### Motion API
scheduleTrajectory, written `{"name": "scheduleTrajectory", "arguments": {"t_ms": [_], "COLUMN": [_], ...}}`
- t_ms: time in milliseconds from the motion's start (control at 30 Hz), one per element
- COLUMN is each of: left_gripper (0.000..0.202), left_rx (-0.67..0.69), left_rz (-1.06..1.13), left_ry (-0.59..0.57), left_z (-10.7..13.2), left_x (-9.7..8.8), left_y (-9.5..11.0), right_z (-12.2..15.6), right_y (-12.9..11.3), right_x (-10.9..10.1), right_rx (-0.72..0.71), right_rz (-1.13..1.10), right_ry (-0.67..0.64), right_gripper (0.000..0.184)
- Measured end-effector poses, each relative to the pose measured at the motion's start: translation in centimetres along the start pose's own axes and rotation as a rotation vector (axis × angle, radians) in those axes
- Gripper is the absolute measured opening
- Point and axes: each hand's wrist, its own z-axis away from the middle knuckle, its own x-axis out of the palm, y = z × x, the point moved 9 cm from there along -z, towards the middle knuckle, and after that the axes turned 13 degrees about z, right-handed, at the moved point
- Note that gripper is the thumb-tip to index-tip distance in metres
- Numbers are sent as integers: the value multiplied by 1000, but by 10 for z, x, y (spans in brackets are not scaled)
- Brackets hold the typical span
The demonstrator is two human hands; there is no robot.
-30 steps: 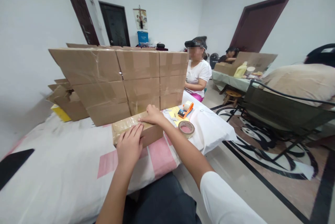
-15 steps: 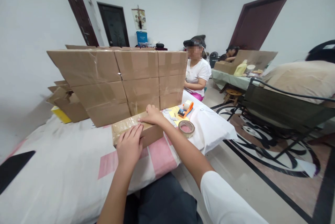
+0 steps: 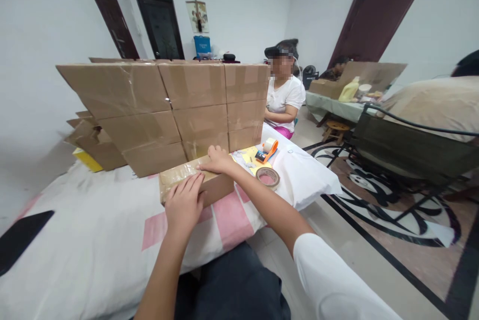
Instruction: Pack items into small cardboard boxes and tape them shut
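Note:
A small taped cardboard box (image 3: 217, 187) lies on the white and pink cloth (image 3: 93, 240) in front of me. My left hand (image 3: 184, 203) rests flat on its near top edge, fingers stretched out together. My right hand (image 3: 216, 160) presses on the box's far top, fingers laid down along the tape. Neither hand grips anything. Right behind the box rises a wall of stacked sealed cartons (image 3: 168, 105).
A roll of tape (image 3: 267, 176) and an orange tape dispenser (image 3: 267, 148) lie on the cloth to the right, by yellow paper. Across sits a person in a white shirt (image 3: 284, 103). Open cartons (image 3: 95, 143) stand at the left, and a dark folding cot (image 3: 411, 150) at the right.
Both hands stay on the small box. The view has tilted slightly, so everything sits a little lower and nearer in the picture.

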Motion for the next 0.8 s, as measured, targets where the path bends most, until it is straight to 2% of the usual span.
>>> {"name": "scheduleTrajectory", "arguments": {"t_ms": [100, 167, 267, 400, 467, 567, 800], "left_gripper": [45, 43, 41, 41, 43, 46, 53], "left_rx": [4, 2, -5, 6, 4, -2, -11], "left_rz": [6, 9, 7, 14, 21, 35, 28], "left_ry": [1, 6, 10, -3, -6, -7, 2], "left_z": [0, 1, 3, 4, 4, 3, 2], "left_x": [0, -1, -2, -2, -2, -2, -3], "left_y": [1, -1, -7, -13, -14, -16, -16], "right_z": [-4, -5, -6, -9, -14, -27, -64], "right_y": [10, 28, 78, 154, 178, 186, 171], "right_x": [-3, -5, -1, 8, 15, 33, 68], "right_rx": [-11, 6, 98, 216, 225, 166, 77], "right_rz": [-121, -216, -207, 5, 119, 249, 397], "right_ry": [69, 118, 110, 45, 2, -78, -172], "right_gripper": [48, 33, 27, 24, 23, 19, 21]}}
